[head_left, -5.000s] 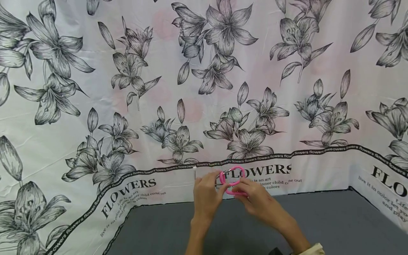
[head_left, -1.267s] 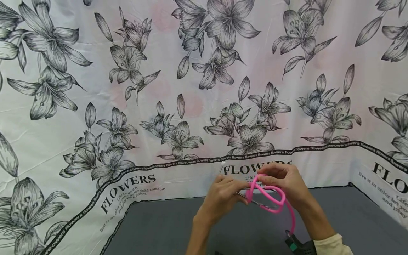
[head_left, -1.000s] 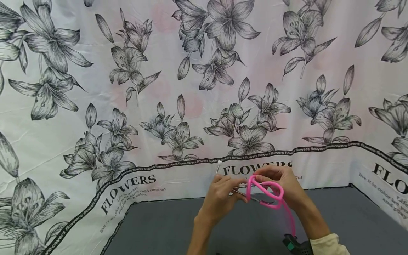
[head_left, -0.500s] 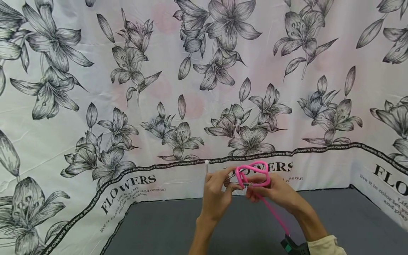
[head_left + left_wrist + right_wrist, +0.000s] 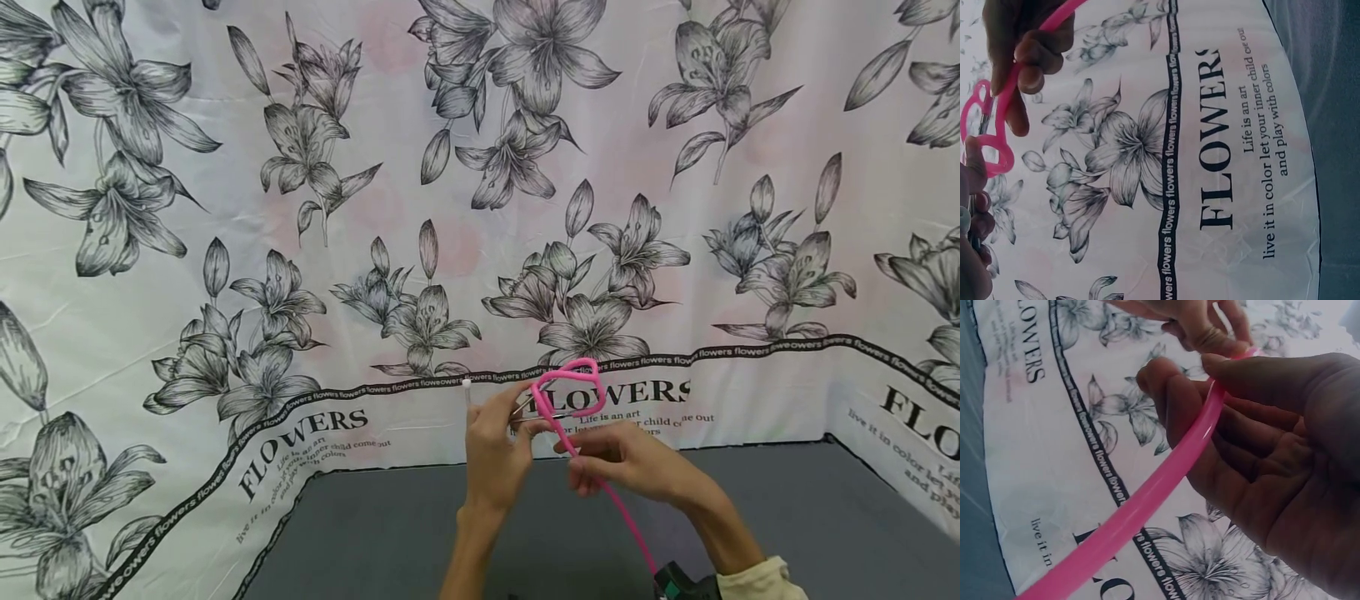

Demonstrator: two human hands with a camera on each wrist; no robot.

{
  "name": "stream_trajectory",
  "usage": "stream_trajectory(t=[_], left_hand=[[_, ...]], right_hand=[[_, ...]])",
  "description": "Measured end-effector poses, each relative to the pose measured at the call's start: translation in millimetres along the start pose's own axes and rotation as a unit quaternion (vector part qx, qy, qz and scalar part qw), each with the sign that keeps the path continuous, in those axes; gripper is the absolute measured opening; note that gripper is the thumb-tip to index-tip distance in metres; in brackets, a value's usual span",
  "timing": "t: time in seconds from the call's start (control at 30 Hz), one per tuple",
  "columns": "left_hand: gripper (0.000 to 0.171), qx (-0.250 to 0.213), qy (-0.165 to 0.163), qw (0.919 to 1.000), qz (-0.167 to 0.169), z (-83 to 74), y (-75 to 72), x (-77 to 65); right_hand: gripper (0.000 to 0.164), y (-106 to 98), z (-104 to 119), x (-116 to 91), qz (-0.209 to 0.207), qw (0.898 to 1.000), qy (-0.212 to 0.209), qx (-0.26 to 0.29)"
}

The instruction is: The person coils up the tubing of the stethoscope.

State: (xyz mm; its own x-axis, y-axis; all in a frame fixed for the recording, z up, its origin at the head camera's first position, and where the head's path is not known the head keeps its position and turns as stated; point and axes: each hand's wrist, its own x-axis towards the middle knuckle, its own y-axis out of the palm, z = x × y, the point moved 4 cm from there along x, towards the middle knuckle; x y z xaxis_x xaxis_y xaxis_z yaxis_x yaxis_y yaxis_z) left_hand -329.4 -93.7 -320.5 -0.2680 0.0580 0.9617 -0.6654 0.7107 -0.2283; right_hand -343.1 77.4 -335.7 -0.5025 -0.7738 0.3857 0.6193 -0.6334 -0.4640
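Observation:
My left hand [image 5: 495,446] is raised in the head view and grips thin metal rods; one upright piece ends in a white tip [image 5: 467,384]. Ahead of its fingers, a metal rod [image 5: 985,119] passes through loops of a thick, glossy pink cord [image 5: 1135,512]. Right of it, my right hand [image 5: 637,462] pinches that cord between thumb and fingers, just below the loops. From there the cord's tail runs down and right toward my right wrist. In the left wrist view, my left fingertips touch the loops; much of the rods is hidden inside that hand.
Below the hands spreads a dark grey tabletop [image 5: 375,533]. A white cloth [image 5: 420,433] with grey lilies and "FLOWERS" lettering hangs behind it and along both sides. A black device [image 5: 678,582] with a green patch sits at my right wrist.
The loops have moved left and up, and my left hand has turned more upright. My right hand has dropped from beside the loops to below them, drawing the tail straighter.

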Motion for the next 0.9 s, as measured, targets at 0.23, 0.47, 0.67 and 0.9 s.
stream_trajectory(t=[0.23,0.47,0.67,0.9], left_hand=[[0.051,0.062,-0.014,0.9979,0.014,4.4,-2.4,-0.6],[0.05,0.139,0.039,0.988,0.055,5.2,2.3,-2.3],[0.048,0.175,0.071,0.971,0.147,-5.6,10.1,-4.8],[0.05,0.142,0.116,0.9581,0.22,-16.7,16.9,-8.4]], right_hand=[[0.029,5.6,8.6,-3.4,0.002,0.994,-0.039,-0.106],[0.006,6.1,30.2,-7.6,-0.059,0.964,-0.108,-0.236],[0.018,-0.4,45.3,-13.3,-0.165,0.912,-0.116,-0.358],[0.014,-6.0,50.7,-15.5,-0.269,0.847,-0.125,-0.441]])
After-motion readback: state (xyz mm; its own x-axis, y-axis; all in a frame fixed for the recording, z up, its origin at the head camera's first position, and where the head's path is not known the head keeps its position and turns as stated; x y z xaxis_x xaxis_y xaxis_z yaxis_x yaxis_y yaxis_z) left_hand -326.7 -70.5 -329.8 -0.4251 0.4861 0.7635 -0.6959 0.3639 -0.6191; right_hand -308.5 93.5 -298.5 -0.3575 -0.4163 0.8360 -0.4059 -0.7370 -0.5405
